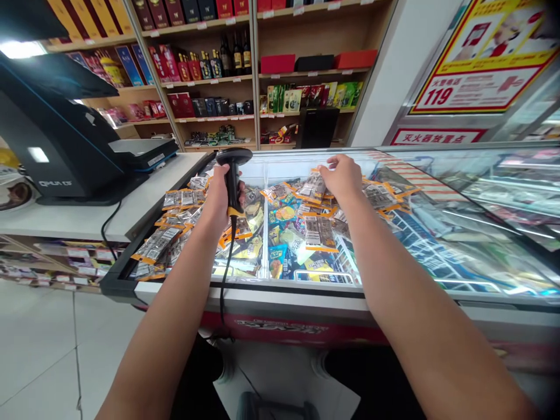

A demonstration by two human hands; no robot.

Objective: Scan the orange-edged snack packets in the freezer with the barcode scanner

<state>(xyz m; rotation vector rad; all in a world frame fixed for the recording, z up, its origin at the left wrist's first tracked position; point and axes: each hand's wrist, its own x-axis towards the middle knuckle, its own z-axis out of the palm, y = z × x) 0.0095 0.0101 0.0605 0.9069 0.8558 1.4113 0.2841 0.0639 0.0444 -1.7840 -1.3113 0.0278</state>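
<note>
My left hand [217, 195] is wrapped around the handle of a black barcode scanner [233, 175], whose cord hangs down over the freezer's front. Fingers of my right hand [344, 178] pinch the edge of a small snack packet [312, 185] with orange ends and a clear, printed middle. Below it lie more such packets, one of them a flat packet [321, 232] on the glass. A pile of similar packets [161, 244] covers the freezer's left end, partly behind my left forearm. My right thumb and fingertips touch the packet's upper right corner.
A chest freezer with a glass top [284, 279] spans the front, with colourful bags inside. To the left, a black checkout machine [56, 134] stands on a white counter [135, 201]. Shelves [210, 84] with boxes and bottles rise behind. A striped strip [411, 175] crosses the glass.
</note>
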